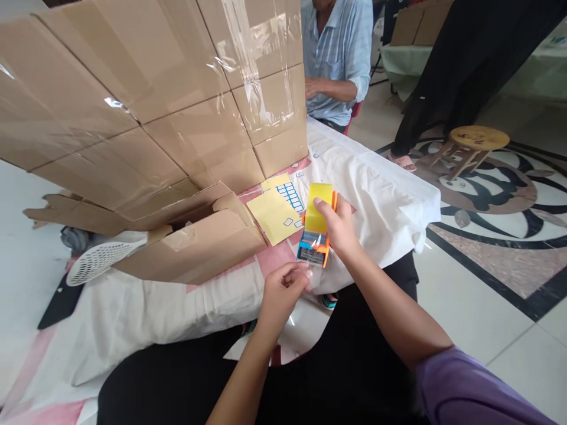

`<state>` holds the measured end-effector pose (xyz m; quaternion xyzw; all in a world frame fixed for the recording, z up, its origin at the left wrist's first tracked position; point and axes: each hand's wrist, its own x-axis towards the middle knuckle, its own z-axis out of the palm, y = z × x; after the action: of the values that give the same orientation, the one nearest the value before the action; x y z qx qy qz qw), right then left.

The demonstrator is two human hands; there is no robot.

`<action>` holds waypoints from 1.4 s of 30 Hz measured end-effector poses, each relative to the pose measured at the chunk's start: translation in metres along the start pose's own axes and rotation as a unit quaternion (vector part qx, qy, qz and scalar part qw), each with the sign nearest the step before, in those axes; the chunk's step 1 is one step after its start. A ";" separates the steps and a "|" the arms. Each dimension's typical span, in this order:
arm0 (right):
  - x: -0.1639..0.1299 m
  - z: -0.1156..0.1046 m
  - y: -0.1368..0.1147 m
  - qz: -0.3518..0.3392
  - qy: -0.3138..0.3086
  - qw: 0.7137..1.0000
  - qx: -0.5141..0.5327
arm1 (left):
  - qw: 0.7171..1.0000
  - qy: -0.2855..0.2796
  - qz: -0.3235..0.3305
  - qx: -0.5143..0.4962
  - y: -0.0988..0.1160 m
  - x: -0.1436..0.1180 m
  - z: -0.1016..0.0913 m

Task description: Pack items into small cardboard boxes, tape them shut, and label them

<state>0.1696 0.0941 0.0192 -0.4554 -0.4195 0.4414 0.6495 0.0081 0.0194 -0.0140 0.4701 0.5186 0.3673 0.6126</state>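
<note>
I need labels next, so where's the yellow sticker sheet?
The yellow sticker sheet lies on the white cloth, between the open cardboard box and the tape dispenser in the right hand.

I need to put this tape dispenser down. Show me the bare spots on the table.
Bare white cloth lies right of the tape dispenser, out to the table's edge. Left is crowded: yellow label sheets, an open box, stacked cartons.
</note>
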 end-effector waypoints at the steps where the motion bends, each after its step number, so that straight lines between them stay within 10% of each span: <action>1: 0.000 0.001 0.000 0.005 -0.002 1.000 0.003 | 1.000 0.005 0.003 -0.001 -0.001 0.000 0.001; 42: -0.007 0.012 0.001 0.078 -0.019 0.996 0.041 | 0.995 0.028 0.081 0.048 -0.015 -0.003 -0.001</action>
<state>0.1559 0.0904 0.0199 -0.4512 -0.3764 0.5158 0.6235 0.0057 0.0128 -0.0280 0.5290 0.5129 0.4031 0.5428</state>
